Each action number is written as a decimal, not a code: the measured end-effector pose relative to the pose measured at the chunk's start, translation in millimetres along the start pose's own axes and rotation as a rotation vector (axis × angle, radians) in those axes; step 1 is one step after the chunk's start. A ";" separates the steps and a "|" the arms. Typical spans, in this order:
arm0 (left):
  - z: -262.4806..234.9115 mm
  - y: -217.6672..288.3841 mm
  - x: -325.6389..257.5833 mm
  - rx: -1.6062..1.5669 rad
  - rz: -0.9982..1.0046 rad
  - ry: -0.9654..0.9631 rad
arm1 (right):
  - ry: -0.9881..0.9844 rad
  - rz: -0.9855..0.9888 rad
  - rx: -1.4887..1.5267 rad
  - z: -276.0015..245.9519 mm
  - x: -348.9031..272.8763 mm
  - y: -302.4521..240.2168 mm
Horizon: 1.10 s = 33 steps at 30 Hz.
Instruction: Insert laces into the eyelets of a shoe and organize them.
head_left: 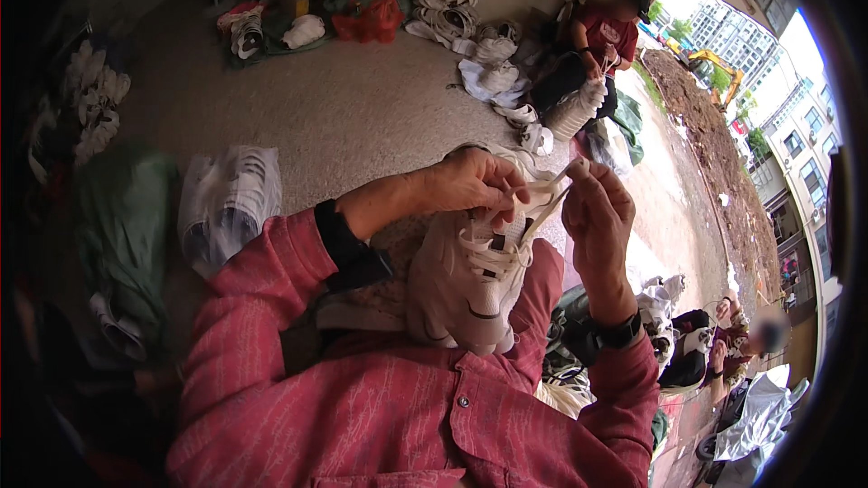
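A white shoe point(484, 294) rests on my lap with its toe toward me. Cream laces point(493, 255) criss-cross its front, and dark patches show between them. My left hand point(475, 185) is at the upper part of the shoe, fingers bent and closed on the shoelace. Raised just to the right, my right hand point(600, 221) pinches the lace between thumb and fingertips. A stretch of lace point(547, 199) runs between both hands. More pale shoes lie under and behind this one, partly hidden by it.
Left of me are a clear plastic bag of shoes point(233, 203) and a green sack point(122, 235). White shoes point(452, 4) are piled at the back. One person point(601, 36) sits at the far right with a stack of shoes; another point(732, 334) sits nearer right.
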<state>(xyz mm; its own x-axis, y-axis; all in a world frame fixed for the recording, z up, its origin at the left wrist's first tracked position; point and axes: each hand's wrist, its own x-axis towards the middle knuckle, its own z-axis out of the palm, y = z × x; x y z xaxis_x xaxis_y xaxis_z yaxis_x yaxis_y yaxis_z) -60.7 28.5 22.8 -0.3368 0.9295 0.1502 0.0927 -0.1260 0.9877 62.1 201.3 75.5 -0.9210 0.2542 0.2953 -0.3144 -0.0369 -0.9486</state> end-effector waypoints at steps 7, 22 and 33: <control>0.8 0.4 4.4 0.083 -0.085 0.040 | -0.326 -0.451 -0.673 41.3 5.1 -16.6; -1.1 10.2 -7.6 -0.148 -0.112 -0.241 | -0.489 0.284 -0.522 -33.5 1.4 -8.3; -4.6 8.1 -7.4 -0.014 -0.179 -0.158 | -0.647 0.113 -0.743 -74.7 8.2 -10.9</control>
<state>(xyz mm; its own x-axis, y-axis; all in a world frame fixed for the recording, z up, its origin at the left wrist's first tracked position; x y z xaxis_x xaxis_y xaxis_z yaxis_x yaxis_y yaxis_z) -61.8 18.9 29.9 -0.1956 0.9800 -0.0352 0.0313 0.0421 0.9986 75.2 276.0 79.8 -0.9545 -0.2981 -0.0056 -0.1966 0.6436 -0.7397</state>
